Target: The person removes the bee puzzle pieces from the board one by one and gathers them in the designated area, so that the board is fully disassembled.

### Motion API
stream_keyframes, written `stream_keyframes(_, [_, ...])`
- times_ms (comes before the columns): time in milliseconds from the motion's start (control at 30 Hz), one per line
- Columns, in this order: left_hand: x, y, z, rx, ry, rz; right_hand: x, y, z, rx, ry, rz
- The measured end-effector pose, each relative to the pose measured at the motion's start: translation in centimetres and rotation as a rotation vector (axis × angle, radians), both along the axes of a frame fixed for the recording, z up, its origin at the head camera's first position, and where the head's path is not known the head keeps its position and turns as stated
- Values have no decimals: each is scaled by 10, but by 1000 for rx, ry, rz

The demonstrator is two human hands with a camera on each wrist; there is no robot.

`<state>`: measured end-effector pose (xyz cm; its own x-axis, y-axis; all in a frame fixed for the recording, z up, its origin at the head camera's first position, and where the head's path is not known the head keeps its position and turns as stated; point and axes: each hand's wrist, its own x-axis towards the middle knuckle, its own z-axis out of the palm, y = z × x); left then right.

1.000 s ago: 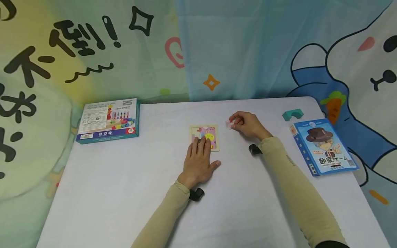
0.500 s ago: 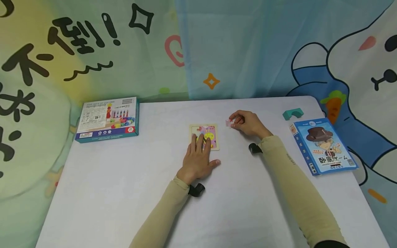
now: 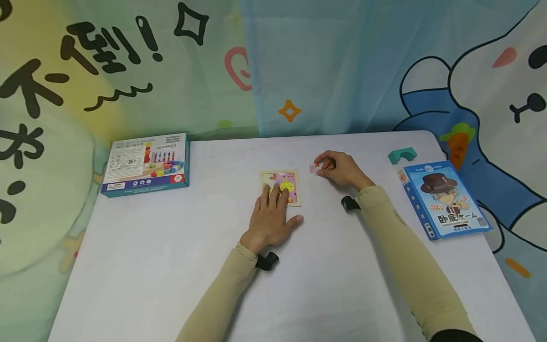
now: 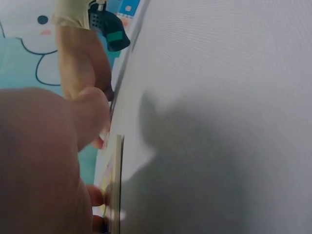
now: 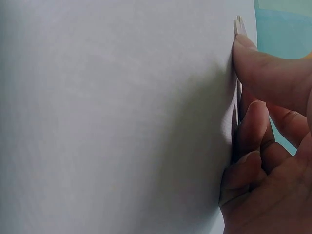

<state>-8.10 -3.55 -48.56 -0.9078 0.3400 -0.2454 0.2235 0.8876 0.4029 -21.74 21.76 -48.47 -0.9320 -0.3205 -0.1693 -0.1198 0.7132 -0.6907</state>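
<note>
A small wooden jigsaw puzzle (image 3: 292, 187) with a pink and yellow cartoon picture lies flat near the middle of the table. My left hand (image 3: 269, 221) rests its outstretched fingers on the puzzle's lower left part and hides some of the picture. The puzzle's pale edge (image 4: 117, 180) shows beside those fingers in the left wrist view. To the right of the puzzle, my right hand (image 3: 341, 169) holds a small pink puzzle piece (image 3: 313, 168) at the tabletop between thumb and curled fingers. In the right wrist view only the rim of the piece (image 5: 237, 27) shows past the thumb.
A toy box (image 3: 146, 166) lies at the back left of the white table (image 3: 171, 256). On the right are a blue game box (image 3: 448, 199) and, behind it, a green arch-shaped block (image 3: 402, 156). A printed cloth (image 3: 333, 66) hangs behind the table.
The left hand's fingers have shifted slightly left on the puzzle, showing a little more of its picture. The right hand keeps the piece in the same place.
</note>
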Motion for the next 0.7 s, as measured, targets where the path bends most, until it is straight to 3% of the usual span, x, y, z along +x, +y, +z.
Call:
stream_keyframes(200, [-3, -1, -1, 23, -6, 1, 0, -1, 0, 1, 4, 6])
stream_keyframes(700, [-4, 3, -6, -35, -7, -4, 0, 0, 0, 2, 2, 15])
